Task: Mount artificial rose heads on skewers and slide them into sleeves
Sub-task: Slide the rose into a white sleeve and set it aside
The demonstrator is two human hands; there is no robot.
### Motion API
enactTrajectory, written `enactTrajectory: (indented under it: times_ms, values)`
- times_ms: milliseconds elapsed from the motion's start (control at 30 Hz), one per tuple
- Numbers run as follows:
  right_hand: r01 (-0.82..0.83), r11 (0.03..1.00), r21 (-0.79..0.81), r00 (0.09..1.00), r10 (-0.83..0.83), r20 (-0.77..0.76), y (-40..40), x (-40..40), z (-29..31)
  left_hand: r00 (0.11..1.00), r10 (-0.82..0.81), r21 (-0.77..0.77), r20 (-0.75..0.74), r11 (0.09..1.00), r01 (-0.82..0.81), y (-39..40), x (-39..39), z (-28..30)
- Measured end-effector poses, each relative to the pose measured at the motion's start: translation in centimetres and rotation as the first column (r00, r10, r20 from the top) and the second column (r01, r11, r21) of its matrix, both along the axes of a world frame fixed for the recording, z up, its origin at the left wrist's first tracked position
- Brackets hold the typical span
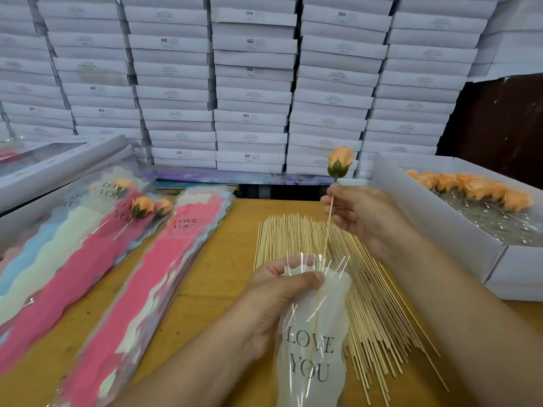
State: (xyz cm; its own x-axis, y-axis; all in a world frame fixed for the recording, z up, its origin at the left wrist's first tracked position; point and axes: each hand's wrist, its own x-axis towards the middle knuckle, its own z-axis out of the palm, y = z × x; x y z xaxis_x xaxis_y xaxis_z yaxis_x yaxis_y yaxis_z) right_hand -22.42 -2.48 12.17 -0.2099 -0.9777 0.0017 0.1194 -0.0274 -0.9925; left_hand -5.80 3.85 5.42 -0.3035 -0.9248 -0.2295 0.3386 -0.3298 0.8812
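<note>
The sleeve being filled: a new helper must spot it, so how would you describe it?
Start at the spread of bare skewers on the wooden table. Just in front, the left hand grips a clear and white sleeve printed LOVE YOU. Unlike the stacked pink sleeves lying on the left, it is held up with a skewer already entering its mouth.

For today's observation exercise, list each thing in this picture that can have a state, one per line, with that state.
Peach artificial rose head: mounted on a skewer, outside the sleeve.
Thin wooden skewer: lower end inside the sleeve.
Clear "LOVE YOU" plastic sleeve: mouth held open.
Left hand: pinches the sleeve's mouth.
Right hand: pinches the skewer.
White cardboard box of rose heads: open, partly filled.
</note>
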Motion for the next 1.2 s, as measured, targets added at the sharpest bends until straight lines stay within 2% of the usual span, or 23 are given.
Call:
enactTrajectory:
  times_ms: [167,467,667,967,1200]
  values:
    - [-0.011,1.000,-0.016,0.999,0.010,-0.035,0.4,0.1,-0.6,1.000,0.004,-0.024,-0.006,1.000,-0.005,-0.2,0.2,0.1]
    - [-0.180,0.982,0.058,0.971,0.187,-0.148,2.5,0.7,-2.4,0.998,0.026,-0.025,-0.060,0.999,-0.027,-0.4,0.5,0.6]
    - [-0.221,0.972,0.076,0.965,0.229,-0.125,3.1,1.0,-2.5,0.996,0.007,-0.014,-0.093,1.000,-0.008,-0.3,0.4,0.8]
    - [-0.146,0.986,0.075,0.984,0.152,-0.092,1.9,1.4,-1.9,0.997,-0.005,-0.005,-0.075,1.000,0.004,-0.1,0.5,0.9]
    - [-0.203,0.972,0.120,0.977,0.210,-0.046,2.8,1.8,-2.9,0.996,-0.015,-0.021,-0.093,1.000,0.013,-0.5,0.9,0.9]
